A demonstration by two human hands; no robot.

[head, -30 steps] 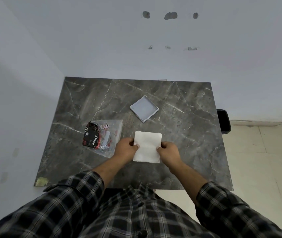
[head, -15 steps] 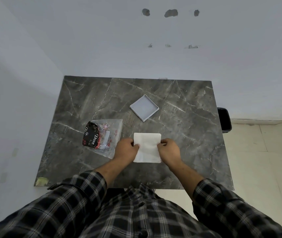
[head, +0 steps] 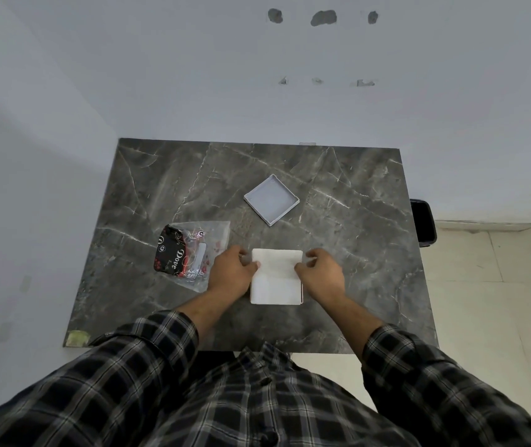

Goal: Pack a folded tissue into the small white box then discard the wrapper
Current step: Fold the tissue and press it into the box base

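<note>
A white tissue [head: 276, 279] lies on the dark marble table [head: 338, 253] close to its near edge. Its far part is folded back toward me. My left hand [head: 230, 272] pinches the tissue's left edge and my right hand [head: 320, 272] pinches its right edge. Under the tissue's right side a thin edge shows, possibly a box; I cannot tell. A shallow small white box part [head: 271, 204] lies open side up, farther back at the table's middle. The clear plastic wrapper [head: 207, 253] with a black and red "Dove" pack [head: 170, 253] on it lies left of my left hand.
The table stands against a white wall, with another wall on its left. A black bin [head: 423, 225] stands on the floor off the table's right edge. A yellowish patch [head: 77, 337] marks the table's near left corner.
The tissue's far edge has been folded toward me, so it looks shorter. Both hands shifted slightly up along its sides.
</note>
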